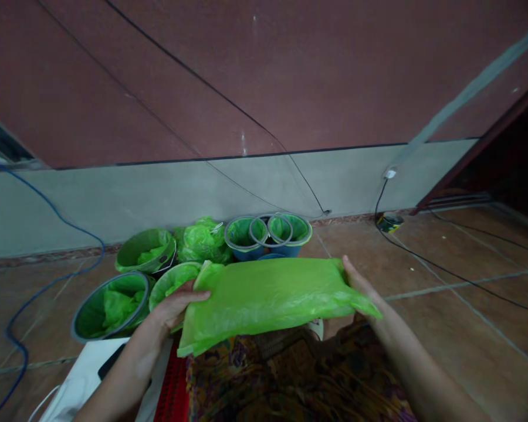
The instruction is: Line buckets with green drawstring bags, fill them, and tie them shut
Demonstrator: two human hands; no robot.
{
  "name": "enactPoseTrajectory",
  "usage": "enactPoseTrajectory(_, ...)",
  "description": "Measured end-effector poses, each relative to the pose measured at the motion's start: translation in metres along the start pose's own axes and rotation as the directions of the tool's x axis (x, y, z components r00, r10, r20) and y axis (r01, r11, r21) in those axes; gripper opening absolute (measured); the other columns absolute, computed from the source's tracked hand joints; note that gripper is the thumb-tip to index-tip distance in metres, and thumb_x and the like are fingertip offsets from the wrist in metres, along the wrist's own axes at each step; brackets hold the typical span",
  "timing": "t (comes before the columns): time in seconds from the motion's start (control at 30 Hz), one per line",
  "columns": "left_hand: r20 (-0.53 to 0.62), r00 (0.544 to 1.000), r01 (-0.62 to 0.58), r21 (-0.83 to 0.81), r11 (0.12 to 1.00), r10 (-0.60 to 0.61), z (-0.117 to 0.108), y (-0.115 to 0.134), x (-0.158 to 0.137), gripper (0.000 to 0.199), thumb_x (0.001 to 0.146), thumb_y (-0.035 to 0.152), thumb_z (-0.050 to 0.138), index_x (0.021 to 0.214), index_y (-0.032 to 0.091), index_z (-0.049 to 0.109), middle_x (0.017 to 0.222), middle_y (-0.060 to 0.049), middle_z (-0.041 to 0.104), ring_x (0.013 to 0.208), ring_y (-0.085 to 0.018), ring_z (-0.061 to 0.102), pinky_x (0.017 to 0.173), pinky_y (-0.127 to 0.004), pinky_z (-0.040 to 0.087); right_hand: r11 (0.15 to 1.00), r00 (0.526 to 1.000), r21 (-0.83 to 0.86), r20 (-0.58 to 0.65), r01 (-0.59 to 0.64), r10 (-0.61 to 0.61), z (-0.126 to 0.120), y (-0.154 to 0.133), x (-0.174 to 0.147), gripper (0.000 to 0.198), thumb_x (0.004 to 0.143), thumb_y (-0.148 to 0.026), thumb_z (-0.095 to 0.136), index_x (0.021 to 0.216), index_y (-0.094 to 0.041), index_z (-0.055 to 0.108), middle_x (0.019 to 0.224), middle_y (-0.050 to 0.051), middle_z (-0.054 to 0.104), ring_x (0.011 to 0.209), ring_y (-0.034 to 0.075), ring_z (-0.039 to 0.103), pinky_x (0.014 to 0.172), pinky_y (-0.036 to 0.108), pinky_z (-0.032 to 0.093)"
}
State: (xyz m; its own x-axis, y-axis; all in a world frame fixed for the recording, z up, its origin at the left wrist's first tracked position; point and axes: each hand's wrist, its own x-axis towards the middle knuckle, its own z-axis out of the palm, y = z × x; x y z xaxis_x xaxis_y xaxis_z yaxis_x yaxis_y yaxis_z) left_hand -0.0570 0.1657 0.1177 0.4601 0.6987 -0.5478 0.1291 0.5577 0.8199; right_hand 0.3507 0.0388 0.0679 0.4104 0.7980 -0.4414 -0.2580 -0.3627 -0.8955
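Head view: our left hand (178, 305) and right hand (361, 287) pinch opposite ends of a flattish green bag (273, 290) above our lap (233, 384); bins (83, 322) ahead already hold green plastic (118, 308), ours seemingly not yet placed.

Your camera sits on your head, above your lap (299, 381), looking forward and down toward the wall (334, 70) and floor (479, 316). Your left hand (178, 306) and right hand (361, 287) show close to it, with the wall farther off.

readable text: none | tin (391, 222) beyond the right grip (363, 287), further right: perhaps printed, but too small and dim to tell
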Motion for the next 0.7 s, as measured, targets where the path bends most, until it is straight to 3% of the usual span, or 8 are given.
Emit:
enactPoseTrajectory(0.1,-0.007,1.0,-0.011,-0.003,1.0,0.011,-0.002,0.004,-0.001,0.051,0.047,0.029,0.087,0.096,0.022,0.073,0.093,-0.012,0.076,0.093,-0.04,0.07,0.08,-0.052,0.057,0.983,0.966,0.045,0.198,-0.176,0.163,-0.001,-0.013,-0.024,0.04,0.081,-0.054,0.062,0.094,-0.016,0.067,0.08,0.012,0.076,0.074,0.025,0.073,0.072,0.037,0.06)
enactPoseTrajectory(0.23,-0.026,0.997,-0.072,0.014,0.997,0.072,-0.006,0.005,0.005,0.042,0.045,0.028,0.088,0.084,0.017,0.075,0.089,-0.014,0.077,0.077,-0.035,0.072,0.073,-0.05,0.058,0.989,0.92,0.037,0.373,-0.142,0.118,-0.005,-0.014,-0.039,0.044,0.06,-0.024,0.083,0.1,-0.018,0.069,0.096,0.009,0.077,0.081,0.028,0.074,0.082,0.043,0.059)
enactPoseTrajectory(0.37,-0.085,0.984,-0.145,0.103,0.984,0.154,-0.012,0.003,0.013,0.045,0.047,0.035,0.088,0.084,0.012,0.074,0.086,-0.014,0.077,0.074,-0.031,0.072,0.071,-0.045,0.059,0.998,0.948,-0.041,0.315,-0.037,0.048,-0.005,-0.005,-0.033,0.044,0.054,-0.024,0.086,0.094,-0.016,0.071,0.095,0.01,0.077,0.085,0.028,0.073,0.085,0.041,0.058)
enactPoseTrajectory(0.5,-0.13,0.964,-0.183,0.298,0.937,0.23,-0.02,0.005,0.021,0.047,0.055,0.045,0.084,0.087,0.013,0.073,0.084,-0.011,0.077,0.07,-0.027,0.071,0.064,-0.037,0.058,0.993,0.979,-0.116,0.203,0.015,0.009,0.001,-0.007,-0.03,0.041,0.056,-0.034,0.085,0.09,-0.016,0.072,0.084,0.008,0.077,0.074,0.025,0.072,0.071,0.037,0.059)
enactPoseTrajectory(0.6,-0.172,0.949,-0.18,0.39,0.903,0.263,-0.025,0.012,0.025,0.042,0.053,0.047,0.084,0.079,0.016,0.072,0.075,-0.007,0.075,0.065,-0.024,0.069,0.058,-0.033,0.057,0.999,0.975,-0.032,0.22,0.031,-0.023,0.003,-0.009,-0.032,0.037,0.053,-0.038,0.085,0.081,-0.017,0.072,0.074,0.006,0.075,0.065,0.023,0.069,0.065,0.035,0.058)
enactPoseTrajectory(0.7,-0.196,0.952,-0.171,0.292,0.941,0.234,-0.028,0.016,0.023,0.04,0.047,0.041,0.086,0.074,0.017,0.071,0.067,-0.005,0.073,0.061,-0.024,0.068,0.057,-0.033,0.056,0.99,0.965,0.101,0.232,0.099,-0.12,-0.003,-0.004,-0.03,0.032,0.048,-0.038,0.086,0.071,-0.021,0.071,0.074,0.004,0.075,0.066,0.021,0.068,0.072,0.037,0.059)
